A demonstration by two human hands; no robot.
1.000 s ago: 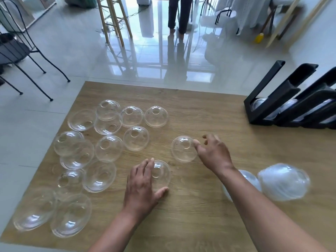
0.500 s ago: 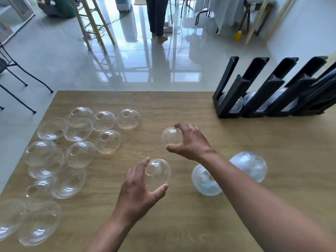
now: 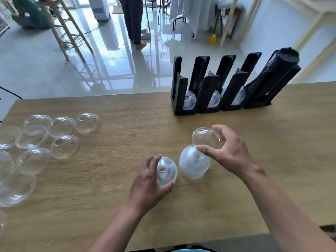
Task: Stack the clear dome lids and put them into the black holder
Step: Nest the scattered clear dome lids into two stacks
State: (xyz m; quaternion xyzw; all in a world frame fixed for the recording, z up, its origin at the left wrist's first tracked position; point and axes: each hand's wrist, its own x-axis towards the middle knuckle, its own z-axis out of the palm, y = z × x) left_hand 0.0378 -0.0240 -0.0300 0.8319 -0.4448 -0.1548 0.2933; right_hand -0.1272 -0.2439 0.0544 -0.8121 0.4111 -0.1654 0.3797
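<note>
While both hands are busy near the middle of the pale wooden table, the person has a lid in each. Their right hand curls round a single clear plastic dome lid, thumb on its near side and fingers over the far side, holding it just above and slightly beyond a cloudy-looking stack of nested dome lids that sits on the table. Their left hand cups another clear dome lid, hole facing up, just left of that stack.

At the far right stands the black slotted holder, with a few lids low down in three of its slots and a dark bagged roll leaning in the rightmost one. A loose scatter of clear dome lids covers the left side of the table, well apart from the hands.

My guess is the right-hand lid is about to be set onto the stack. If it comes down tilted or off-centre, it could wedge crookedly or nudge the light stack over. These lids look thin and slippery, so a hard squeeze might buckle one or pop it loose. The left hand's lid sits so close that the two could knock together.
</note>
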